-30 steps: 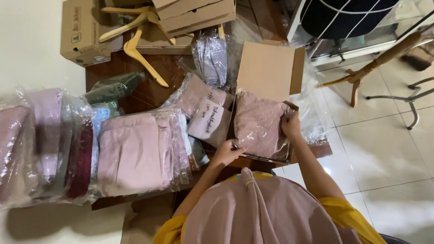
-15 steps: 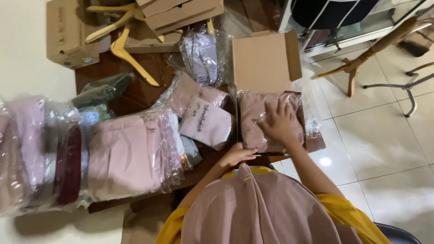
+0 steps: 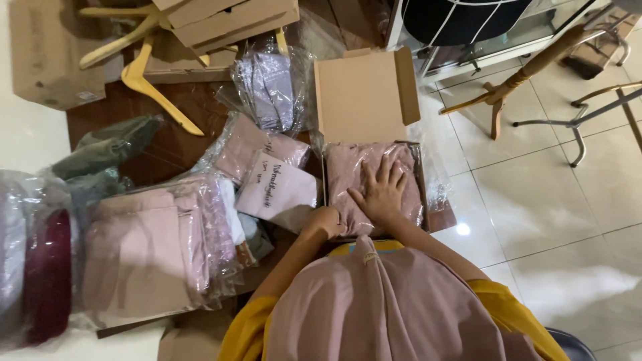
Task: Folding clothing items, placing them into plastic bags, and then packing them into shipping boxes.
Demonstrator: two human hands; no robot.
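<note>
it looks like a home room used for packing clothing orders. bagged folded garments [image 3: 150, 247] crowd a low wooden desk [image 3: 180, 127], with cardboard boxes [image 3: 227, 20], wooden hangers [image 3: 150, 83] and a tiled floor [image 3: 555, 220] around.

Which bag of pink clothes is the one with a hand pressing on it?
The pink bagged garment inside the open cardboard box. The right hand lies flat on it; the other pink bags sit untouched to the left.

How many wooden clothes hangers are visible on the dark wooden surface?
2. One wooden hanger lies on the dark surface at upper left; a second hanger sits above it, partly under the stacked cardboard boxes. More may be hidden under those boxes.
</note>
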